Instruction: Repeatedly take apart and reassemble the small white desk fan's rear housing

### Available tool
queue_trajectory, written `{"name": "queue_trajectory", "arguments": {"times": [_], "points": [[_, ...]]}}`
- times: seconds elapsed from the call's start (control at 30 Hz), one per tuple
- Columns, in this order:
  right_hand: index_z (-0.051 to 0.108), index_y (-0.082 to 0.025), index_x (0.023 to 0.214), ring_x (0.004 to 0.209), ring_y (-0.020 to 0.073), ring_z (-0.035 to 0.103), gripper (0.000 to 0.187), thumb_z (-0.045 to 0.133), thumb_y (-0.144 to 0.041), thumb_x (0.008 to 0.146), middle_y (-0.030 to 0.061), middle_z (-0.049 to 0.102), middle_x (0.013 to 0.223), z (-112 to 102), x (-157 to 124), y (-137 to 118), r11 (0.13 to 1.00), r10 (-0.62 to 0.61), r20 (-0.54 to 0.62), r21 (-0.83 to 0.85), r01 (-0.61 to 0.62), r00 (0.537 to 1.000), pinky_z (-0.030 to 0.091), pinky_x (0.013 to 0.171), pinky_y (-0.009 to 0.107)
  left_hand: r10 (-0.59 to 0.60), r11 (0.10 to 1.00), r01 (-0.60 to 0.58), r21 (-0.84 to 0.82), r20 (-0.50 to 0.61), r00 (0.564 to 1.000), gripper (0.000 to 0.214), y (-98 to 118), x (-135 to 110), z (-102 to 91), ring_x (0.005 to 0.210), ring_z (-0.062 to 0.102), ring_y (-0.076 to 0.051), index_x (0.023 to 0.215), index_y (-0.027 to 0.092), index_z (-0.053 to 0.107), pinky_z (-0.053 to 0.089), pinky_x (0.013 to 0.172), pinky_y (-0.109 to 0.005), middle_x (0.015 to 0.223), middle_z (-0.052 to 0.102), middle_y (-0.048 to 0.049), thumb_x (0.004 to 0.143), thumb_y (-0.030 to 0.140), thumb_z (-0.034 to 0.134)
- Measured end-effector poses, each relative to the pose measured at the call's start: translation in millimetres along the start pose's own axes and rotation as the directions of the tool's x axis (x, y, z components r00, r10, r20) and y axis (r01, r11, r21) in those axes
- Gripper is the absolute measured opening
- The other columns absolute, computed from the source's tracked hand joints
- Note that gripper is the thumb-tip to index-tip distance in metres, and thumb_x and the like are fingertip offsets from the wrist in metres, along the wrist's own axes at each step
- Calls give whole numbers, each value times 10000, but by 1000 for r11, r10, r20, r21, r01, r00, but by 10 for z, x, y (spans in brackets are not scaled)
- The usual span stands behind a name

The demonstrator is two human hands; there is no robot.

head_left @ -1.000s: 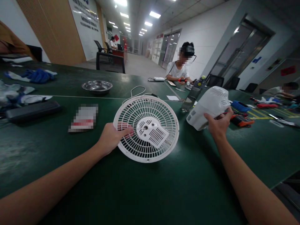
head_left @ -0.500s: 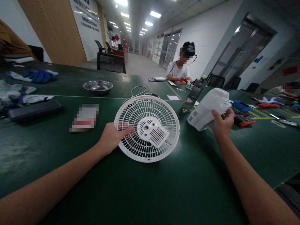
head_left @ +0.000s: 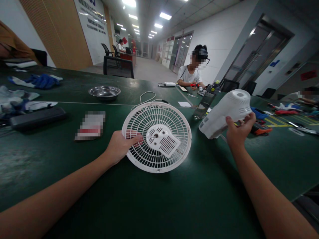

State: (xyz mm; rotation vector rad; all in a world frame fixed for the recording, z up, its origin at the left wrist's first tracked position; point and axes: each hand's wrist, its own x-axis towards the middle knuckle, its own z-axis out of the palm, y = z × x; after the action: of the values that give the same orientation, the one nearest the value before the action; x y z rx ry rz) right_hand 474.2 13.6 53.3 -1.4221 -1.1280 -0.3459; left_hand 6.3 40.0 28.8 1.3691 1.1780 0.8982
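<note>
A round white fan grille (head_left: 179, 117) with a slotted motor cover at its centre is tilted up before me. My left hand (head_left: 121, 144) grips its left rim, the thumb in front and the other fingers behind the bars. To the right, my right hand (head_left: 239, 129) is closed around one end of a white plastic housing (head_left: 219, 114), apparently the fan's back cover. This housing leans to the right, its rounded end with a round recess uppermost. Its lower end is near the table. A pale cable (head_left: 147, 94) shows behind the grille.
On the green table (head_left: 159, 205) are a metal bowl (head_left: 104, 91), a blurred packet (head_left: 91, 126), a dark case (head_left: 37, 118) and gloves (head_left: 43, 80) at left. A bottle (head_left: 205, 103) stands behind the housing, near an orange-black meter (head_left: 261, 128). A co-worker (head_left: 190, 71) sits opposite.
My right hand has turned the white housing, bringing its rounded end with the recess into view and slightly up and right. The grille and my left hand are almost unmoved.
</note>
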Motion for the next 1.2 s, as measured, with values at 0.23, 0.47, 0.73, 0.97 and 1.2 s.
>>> {"name": "queue_trajectory", "arguments": {"times": [0.23, 0.47, 0.73, 0.97, 1.2], "points": [[420, -236, 1379, 1191, 346, 599, 834, 795, -479, 675, 129, 570, 1347, 152, -319, -404, 995, -81, -5, 53, 81, 997, 522, 897, 505, 34, 999, -34, -7, 36, 999, 200, -15, 3, -19, 838, 773, -258, 947, 186, 742, 622, 782, -404, 871, 797, -67, 823, 341, 767], [543, -182, 1307, 1055, 302, 651, 704, 784, -501, 727, 143, 698, 1202, 522, -794, -597, 998, 55, 471, -54, -33, 880, 524, 897, 467, 1, 1000, -1, 15, -3, 1000, 200, 28, 0, 11, 844, 772, -264, 926, 178, 743, 620, 762, -396, 865, 797, -73, 808, 335, 776], [543, -114, 1348, 1177, 378, 618, 741, 737, -542, 775, 219, 665, 1251, 635, -827, -437, 929, 259, 619, -370, -15, 742, 458, 1040, 562, 13, 1000, -13, 0, 12, 1000, 195, -40, 30, -5, 833, 769, -254, 954, 179, 749, 618, 752, -391, 872, 798, -65, 820, 318, 782], [648, -182, 1316, 1212, 358, 578, 550, 655, -503, 869, 172, 635, 1291, 483, -812, -803, 996, -19, 558, -58, 61, 830, 443, 1066, 557, 29, 999, -29, 21, 3, 1000, 197, -19, 20, -9, 836, 766, -268, 948, 179, 751, 616, 742, -412, 867, 795, -73, 825, 329, 781], [713, -249, 1083, 924, 266, 705, 401, 560, -586, 929, 65, 753, 952, 463, -1206, -1366, 461, 180, 966, 85, -883, 187, 586, 794, 449, 121, 991, -120, 51, -23, 992, 183, -86, 23, -21, 788, 760, -268, 911, 192, 762, 611, 739, -429, 845, 791, -65, 832, 357, 775]]}}
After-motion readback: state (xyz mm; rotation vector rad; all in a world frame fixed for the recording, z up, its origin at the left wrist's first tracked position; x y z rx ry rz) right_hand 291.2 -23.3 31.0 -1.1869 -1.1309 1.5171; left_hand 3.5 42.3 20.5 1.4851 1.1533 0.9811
